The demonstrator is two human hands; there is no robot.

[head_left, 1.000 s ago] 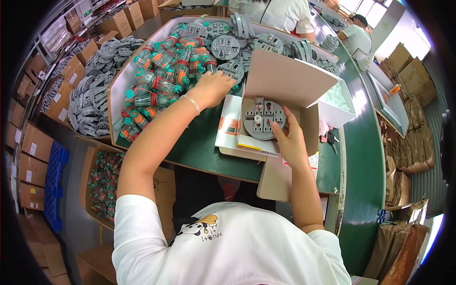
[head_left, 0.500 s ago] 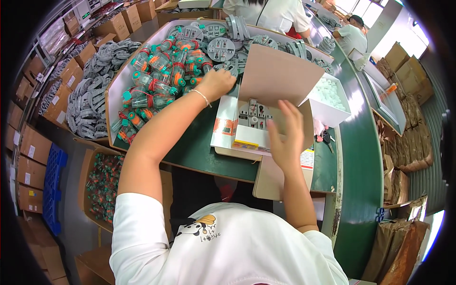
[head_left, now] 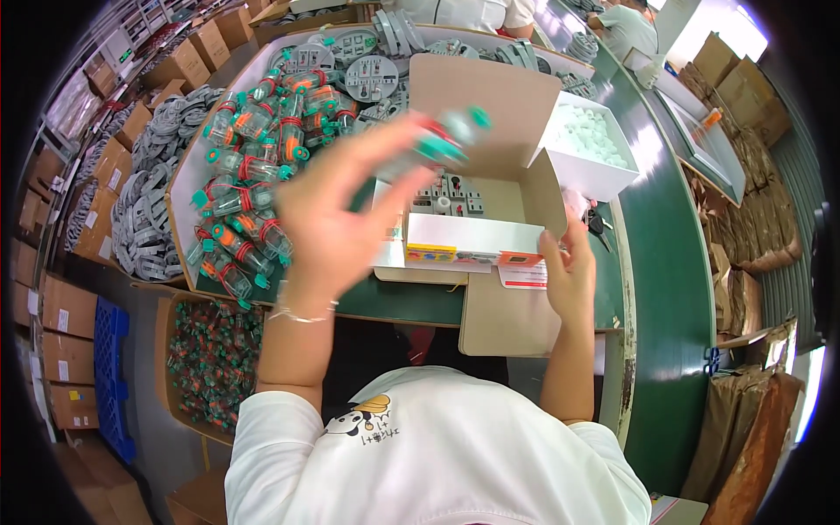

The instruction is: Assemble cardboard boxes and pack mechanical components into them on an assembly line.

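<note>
My left hand (head_left: 337, 206), smeared by motion, holds a clear bottle-like piece (head_left: 446, 140) with green ends and a red wrap above the left side of an open carton (head_left: 477, 234). The carton's brown lid flap (head_left: 481, 101) stands up at the back. Inside lie grey parts (head_left: 451, 194) with small black, white and red pieces on them. At the carton's front right corner, my right hand (head_left: 573, 276) grips the edge between thumb and fingers. Left of my left hand, a heap of similar clear pieces (head_left: 249, 166) with green and orange ends fills part of a large tray.
Grey round parts (head_left: 372, 79) lie at the tray's back. A white box of small white pieces (head_left: 591, 144) stands right of the carton, with keys (head_left: 599, 226) nearby. A brown box of small bottles (head_left: 214, 359) sits low left. Other people work beyond the table.
My left hand has come back from the heap toward the carton with a clear green-ended piece in it. My right hand has moved right and taken hold of the carton's front corner.
</note>
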